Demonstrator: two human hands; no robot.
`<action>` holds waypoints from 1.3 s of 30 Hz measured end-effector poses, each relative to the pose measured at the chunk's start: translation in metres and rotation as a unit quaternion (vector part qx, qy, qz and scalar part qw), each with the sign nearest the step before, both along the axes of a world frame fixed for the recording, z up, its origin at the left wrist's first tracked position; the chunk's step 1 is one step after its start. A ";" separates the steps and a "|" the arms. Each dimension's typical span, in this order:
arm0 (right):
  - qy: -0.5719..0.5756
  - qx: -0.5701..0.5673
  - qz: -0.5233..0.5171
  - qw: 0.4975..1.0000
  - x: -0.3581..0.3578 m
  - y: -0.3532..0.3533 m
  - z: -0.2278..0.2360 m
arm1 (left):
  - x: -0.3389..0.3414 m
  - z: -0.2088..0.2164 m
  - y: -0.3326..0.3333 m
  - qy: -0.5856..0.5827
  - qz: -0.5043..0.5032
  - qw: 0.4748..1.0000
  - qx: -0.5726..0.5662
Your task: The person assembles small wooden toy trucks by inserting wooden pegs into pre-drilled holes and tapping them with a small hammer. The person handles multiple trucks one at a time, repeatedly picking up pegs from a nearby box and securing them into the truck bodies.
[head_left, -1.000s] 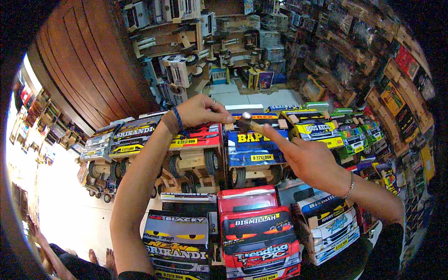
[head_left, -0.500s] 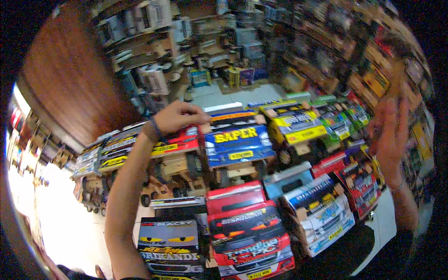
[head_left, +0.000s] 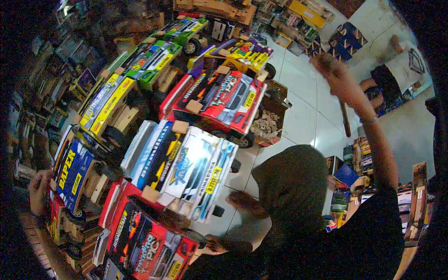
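Observation:
At the far left, my left hand (head_left: 41, 189) has its fingers curled at the end of a blue toy truck (head_left: 73, 171) with a wooden chassis, beside a red one partly hidden behind my arm. My right hand (head_left: 333, 74) is raised at the upper right above the floor, its fingers stretched out and somewhat blurred, with nothing visible in them. Between my hands stand more toy trucks: a white one (head_left: 189, 163), a red one (head_left: 224, 100) behind it, another red one (head_left: 149, 247) nearest me, and yellow (head_left: 105, 105) and green (head_left: 151, 63) ones in the back row.
A cardboard box (head_left: 270, 123) of small wooden pieces sits on the tiled floor (head_left: 303, 112) beyond the trucks. Another person (head_left: 401, 70) is low at the upper right. My dark-clothed leg (head_left: 294, 186) lies to the right of the trucks. Stacked goods (head_left: 70, 51) line the left.
The view has swung to the right, so the trucks appear turned and shifted left. My left hand stays at the blue truck's end. My right hand is now out over the floor.

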State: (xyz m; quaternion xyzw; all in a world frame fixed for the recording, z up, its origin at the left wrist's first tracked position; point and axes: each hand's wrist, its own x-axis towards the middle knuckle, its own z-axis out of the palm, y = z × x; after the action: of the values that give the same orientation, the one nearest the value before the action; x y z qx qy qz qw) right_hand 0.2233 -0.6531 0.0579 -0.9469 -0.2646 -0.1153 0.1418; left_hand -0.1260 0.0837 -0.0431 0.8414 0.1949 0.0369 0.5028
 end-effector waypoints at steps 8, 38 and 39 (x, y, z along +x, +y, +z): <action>0.172 -0.202 -0.024 0.964 0.081 -0.086 -0.227 | -0.061 0.032 0.038 -0.035 0.131 0.986 0.097; 0.378 0.088 0.084 0.918 0.127 -0.058 -0.253 | -0.032 0.144 -0.271 0.082 0.133 0.973 0.171; 0.395 0.107 0.075 0.909 0.124 -0.063 -0.232 | -0.025 0.144 -0.279 0.081 0.130 0.973 0.175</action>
State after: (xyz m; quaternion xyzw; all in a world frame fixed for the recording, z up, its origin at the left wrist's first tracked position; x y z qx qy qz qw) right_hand 0.3472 -0.7158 -0.1745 -0.8715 -0.2432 0.2512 0.3438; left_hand -0.1511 -0.1953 0.1013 0.8839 0.3330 0.0672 0.3215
